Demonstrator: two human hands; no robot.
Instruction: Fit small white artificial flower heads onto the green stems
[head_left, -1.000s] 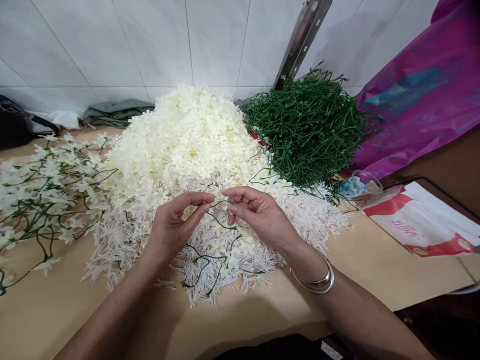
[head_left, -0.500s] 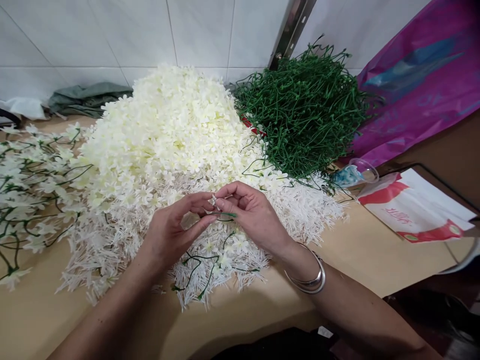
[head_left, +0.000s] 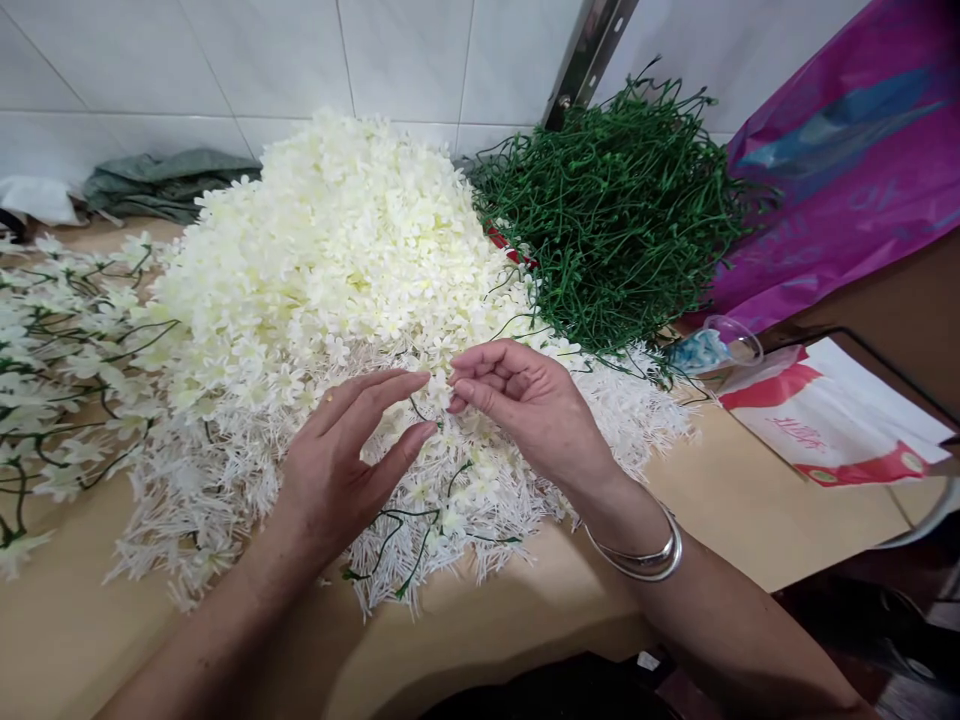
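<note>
My left hand [head_left: 352, 440] hovers over the white flower parts, thumb and fingers apart, with nothing seen in it. Just to its right, my right hand [head_left: 517, 400] has thumb and fingertips pinched together; whatever they hold, if anything, is too small to name. Between the hands lies a thin green stem [head_left: 416, 408] against pale petals. Below them, several artificial flowers with green stems [head_left: 427, 530] rest on a layer of thin white stamen-like pieces [head_left: 202, 490]. Behind the hands rises a big heap of cream-white artificial petals [head_left: 337, 240].
A bushy pile of green plastic stems [head_left: 615, 210] stands at the back right. Stemmed white flowers [head_left: 67, 370] spread at left. A clear plastic cup [head_left: 731, 342], a red and white packet [head_left: 825, 420] and a purple bag [head_left: 840, 170] are at right.
My hands have parted: the left has opened and let go of the small flower and green stem held between them. My right hand has shifted slightly right, still pinched.
</note>
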